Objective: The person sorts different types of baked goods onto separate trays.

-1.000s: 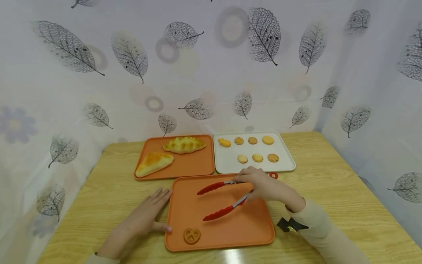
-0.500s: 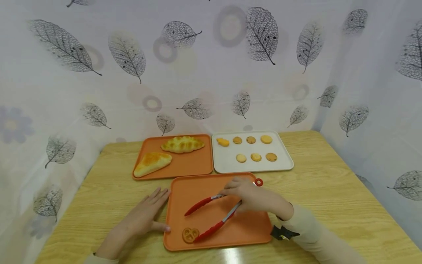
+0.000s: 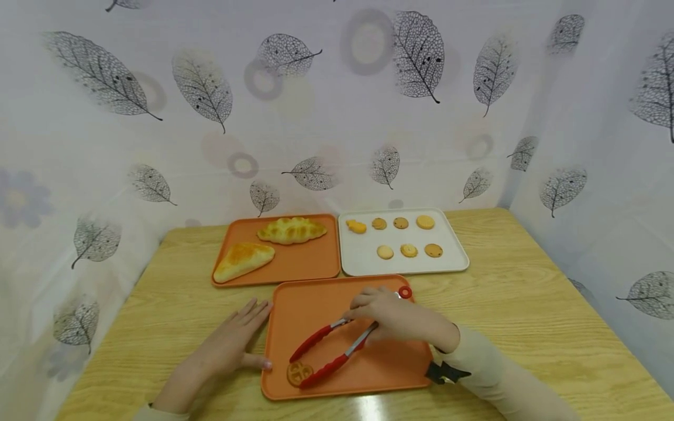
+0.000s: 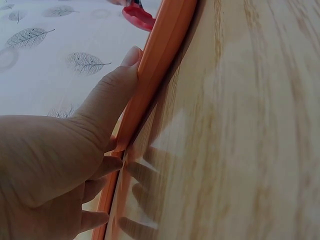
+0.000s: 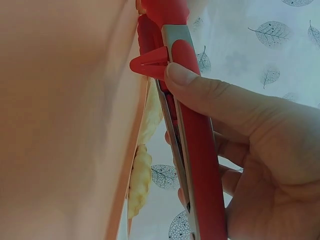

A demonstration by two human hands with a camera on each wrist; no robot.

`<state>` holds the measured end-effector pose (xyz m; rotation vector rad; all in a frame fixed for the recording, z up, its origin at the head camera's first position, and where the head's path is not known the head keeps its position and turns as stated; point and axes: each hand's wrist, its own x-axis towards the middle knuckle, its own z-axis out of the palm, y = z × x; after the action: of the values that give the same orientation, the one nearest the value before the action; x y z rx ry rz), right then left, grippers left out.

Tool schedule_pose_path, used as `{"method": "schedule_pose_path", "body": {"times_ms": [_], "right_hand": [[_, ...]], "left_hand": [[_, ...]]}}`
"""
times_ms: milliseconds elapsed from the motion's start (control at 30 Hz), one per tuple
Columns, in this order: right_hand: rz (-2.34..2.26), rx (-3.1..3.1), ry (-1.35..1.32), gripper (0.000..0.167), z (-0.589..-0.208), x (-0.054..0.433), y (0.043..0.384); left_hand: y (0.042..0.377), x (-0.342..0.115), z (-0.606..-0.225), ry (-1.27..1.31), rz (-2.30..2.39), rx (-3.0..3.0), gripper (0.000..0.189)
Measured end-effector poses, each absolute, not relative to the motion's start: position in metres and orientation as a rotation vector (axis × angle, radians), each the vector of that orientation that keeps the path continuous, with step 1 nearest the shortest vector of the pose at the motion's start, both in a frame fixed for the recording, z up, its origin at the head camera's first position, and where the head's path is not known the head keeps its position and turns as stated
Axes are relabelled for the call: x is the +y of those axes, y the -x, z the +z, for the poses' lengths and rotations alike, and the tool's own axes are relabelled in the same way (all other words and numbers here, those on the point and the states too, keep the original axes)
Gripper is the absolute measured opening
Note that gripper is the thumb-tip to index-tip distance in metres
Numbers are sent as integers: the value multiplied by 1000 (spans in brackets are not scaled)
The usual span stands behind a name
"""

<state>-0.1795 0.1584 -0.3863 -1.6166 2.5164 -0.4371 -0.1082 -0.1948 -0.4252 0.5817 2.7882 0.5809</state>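
Note:
In the head view my right hand [image 3: 387, 316] grips red-and-silver tongs [image 3: 333, 367] over the front orange tray [image 3: 389, 374]. Their red tips stand on either side of a pretzel-shaped cookie [image 3: 299, 373] near the tray's front left corner. The right wrist view shows my thumb on the red handle [image 5: 200, 165] and fingers behind it. My left hand [image 3: 223, 345] has its fingers extended along the tray's left edge. In the left wrist view the thumb touches the orange rim [image 4: 155, 65].
Behind, a second orange tray [image 3: 310, 266] holds a croissant-like bread [image 3: 292, 231] and a triangular bread [image 3: 244, 261]. Beside it a white tray [image 3: 358, 263] carries several small cookies [image 3: 433, 250]. All stand on a wooden table [image 3: 505, 280] before a leaf-printed cloth [image 3: 326, 117].
My right hand has moved the tongs left and toward the front, from mid-tray to around the pretzel-shaped cookie. The tips have drawn closer together. My left hand stays at the tray's edge.

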Motion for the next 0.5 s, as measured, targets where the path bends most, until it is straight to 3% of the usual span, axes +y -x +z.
{"method": "schedule_pose_path", "body": {"times_ms": [500], "right_hand": [[-461, 2612, 1722, 50, -386, 173, 193]], "left_hand": [[107, -195, -429, -600, 577, 2806, 113]]}}
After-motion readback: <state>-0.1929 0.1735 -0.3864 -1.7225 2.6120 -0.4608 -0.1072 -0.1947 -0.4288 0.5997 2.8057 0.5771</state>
